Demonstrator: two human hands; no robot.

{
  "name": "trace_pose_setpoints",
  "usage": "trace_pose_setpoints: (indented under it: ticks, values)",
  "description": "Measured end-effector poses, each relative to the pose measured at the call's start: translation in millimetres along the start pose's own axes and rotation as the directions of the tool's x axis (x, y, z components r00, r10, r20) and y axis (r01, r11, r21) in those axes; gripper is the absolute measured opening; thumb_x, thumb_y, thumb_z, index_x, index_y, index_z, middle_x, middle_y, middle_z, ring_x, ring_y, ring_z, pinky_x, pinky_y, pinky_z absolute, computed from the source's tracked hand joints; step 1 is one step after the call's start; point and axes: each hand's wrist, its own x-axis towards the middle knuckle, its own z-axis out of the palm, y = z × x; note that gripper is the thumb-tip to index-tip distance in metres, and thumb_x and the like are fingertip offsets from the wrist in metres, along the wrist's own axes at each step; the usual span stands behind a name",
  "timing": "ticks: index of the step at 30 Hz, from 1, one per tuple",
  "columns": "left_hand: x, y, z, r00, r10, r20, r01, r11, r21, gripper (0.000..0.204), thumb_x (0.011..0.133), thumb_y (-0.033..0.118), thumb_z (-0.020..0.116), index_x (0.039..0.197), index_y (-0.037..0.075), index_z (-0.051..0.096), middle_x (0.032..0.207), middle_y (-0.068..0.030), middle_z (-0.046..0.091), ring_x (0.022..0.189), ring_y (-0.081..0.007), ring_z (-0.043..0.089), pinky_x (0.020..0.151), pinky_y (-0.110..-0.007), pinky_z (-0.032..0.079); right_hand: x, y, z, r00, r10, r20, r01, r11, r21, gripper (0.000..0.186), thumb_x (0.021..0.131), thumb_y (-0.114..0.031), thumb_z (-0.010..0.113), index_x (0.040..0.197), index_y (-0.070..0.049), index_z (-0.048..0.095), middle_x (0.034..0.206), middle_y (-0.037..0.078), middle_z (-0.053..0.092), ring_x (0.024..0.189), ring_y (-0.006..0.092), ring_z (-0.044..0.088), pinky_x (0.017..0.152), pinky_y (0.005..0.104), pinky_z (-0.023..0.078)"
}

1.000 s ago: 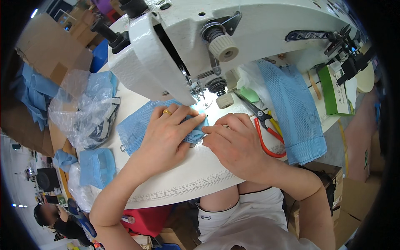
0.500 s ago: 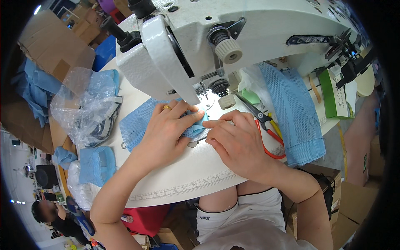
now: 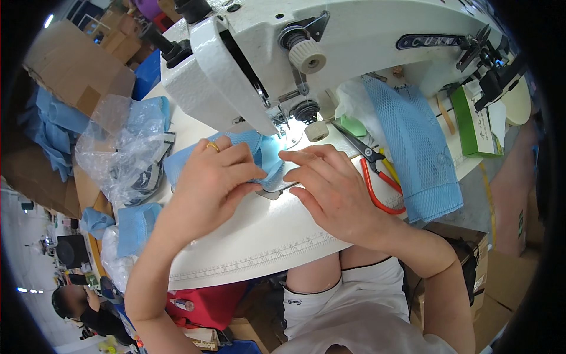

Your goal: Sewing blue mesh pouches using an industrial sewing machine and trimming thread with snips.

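Note:
A piece of blue mesh fabric (image 3: 246, 140) lies under the head of a white sewing machine (image 3: 377, 35), with a smooth light-blue strip (image 3: 270, 154) at its right end. My left hand (image 3: 206, 186), with a ring on one finger, rests over the mesh; its thumb and forefinger are closed on the fabric's near edge. To the right, my right hand (image 3: 339, 192) has its fingers bent and apart. Its fingertips are at the right edge of the light-blue strip, and I see nothing gripped in it. The machine's lamp brightens the needle area (image 3: 290, 133).
Right of my right hand lie red-handled scissors (image 3: 377, 171) and another blue mesh piece (image 3: 415, 153). A green box (image 3: 471, 127) stands farther right. At left are a clear plastic bag (image 3: 115, 153) and a cardboard box (image 3: 76, 65) with blue fabric. A person (image 3: 97, 315) is in the left background.
My left hand has shifted left and slightly down, uncovering more of the light-blue strip. The right hand's fingers have spread and drawn off the strip. The view has shifted slightly.

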Motion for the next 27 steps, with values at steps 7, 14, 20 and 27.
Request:
trace_pose_setpoints:
  ticks: [7, 14, 20, 27]
  values:
    - [-12, 40, 21, 0.927, -0.209, -0.311, 0.18, 0.976, -0.119, 0.015, 0.085, 0.009, 0.08, 0.096, 0.003, 0.072, 0.088, -0.0095, 0.063, 0.082, -0.0304, 0.062, 0.072, -0.042, 0.044, 0, 0, 2, 0.999, 0.035, -0.027, -0.033, 0.998, 0.06, 0.028, 0.085, -0.007, 0.08, 0.112, -0.004, 0.07, 0.123, 0.012, 0.065, 0.112, 0.0306, 0.062, 0.09, 0.0402, 0.054]
    - [-2, 48, 40, 0.952, -0.058, -0.299, 0.04, 0.997, -0.065, 0.015, 0.083, 0.008, 0.082, 0.093, 0.007, 0.071, 0.084, -0.0059, 0.061, 0.086, -0.0278, 0.058, 0.081, -0.041, 0.04, -4, 1, 10, 0.998, 0.059, 0.025, -0.057, 0.997, -0.046, 0.028, 0.081, -0.009, 0.08, 0.108, -0.006, 0.074, 0.124, 0.007, 0.068, 0.117, 0.0298, 0.062, 0.092, 0.0413, 0.051]
    - [4, 48, 29, 0.963, -0.061, -0.261, 0.009, 0.98, -0.196, 0.022, 0.08, 0.01, 0.083, 0.097, 0.007, 0.07, 0.094, -0.0042, 0.061, 0.094, -0.0265, 0.058, 0.092, -0.043, 0.039, -4, 3, 4, 0.988, -0.057, 0.141, 0.065, 0.997, -0.048, 0.012, 0.083, -0.011, 0.074, 0.094, -0.01, 0.077, 0.122, 0.002, 0.068, 0.128, 0.0272, 0.057, 0.098, 0.0432, 0.045]
    - [-2, 20, 32, 0.995, 0.033, -0.098, -0.027, 0.998, 0.063, 0.03, 0.074, 0.008, 0.083, 0.101, 0.009, 0.071, 0.102, -0.0028, 0.064, 0.102, -0.0252, 0.06, 0.103, -0.048, 0.037, -5, -2, -3, 0.987, -0.015, 0.157, 0.02, 0.999, -0.03, 0.021, 0.081, -0.012, 0.08, 0.099, -0.003, 0.074, 0.136, 0.011, 0.065, 0.132, 0.0311, 0.057, 0.099, 0.0443, 0.048]
